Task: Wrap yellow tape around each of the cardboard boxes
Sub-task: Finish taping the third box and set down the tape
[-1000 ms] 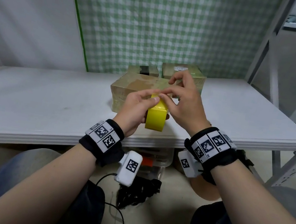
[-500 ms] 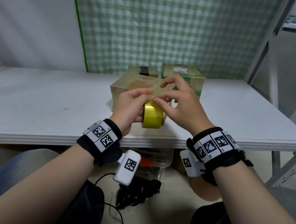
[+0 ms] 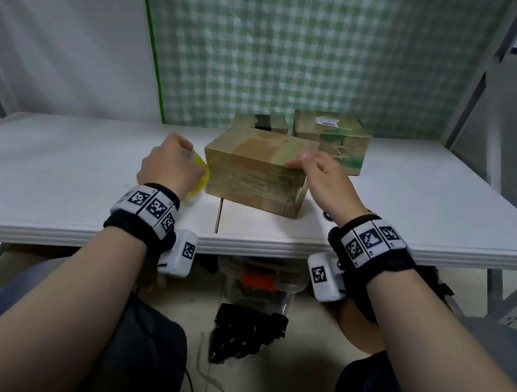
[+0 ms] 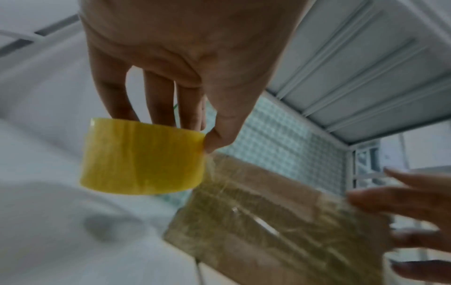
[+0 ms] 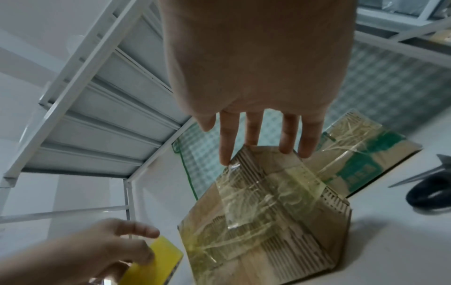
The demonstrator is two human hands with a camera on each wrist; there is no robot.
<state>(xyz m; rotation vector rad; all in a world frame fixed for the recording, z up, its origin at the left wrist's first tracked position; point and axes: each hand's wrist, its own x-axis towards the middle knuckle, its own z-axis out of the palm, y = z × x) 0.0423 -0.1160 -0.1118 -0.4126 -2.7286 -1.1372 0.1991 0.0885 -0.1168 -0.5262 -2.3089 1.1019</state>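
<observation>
Your left hand (image 4: 185, 63) pinches the yellow tape roll (image 4: 142, 157) between thumb and fingers just left of the nearest cardboard box (image 3: 256, 170); the head view hides most of the roll, which the left wrist view shows whole with a clear strip running to the box. Your right hand (image 5: 256, 77) lays straight, slightly spread fingers on the box's top right edge, over glossy wrinkled tape (ribbed cardboard beneath). Two more boxes (image 3: 330, 137) stand behind, with bare white table (image 3: 435, 203) on both sides.
</observation>
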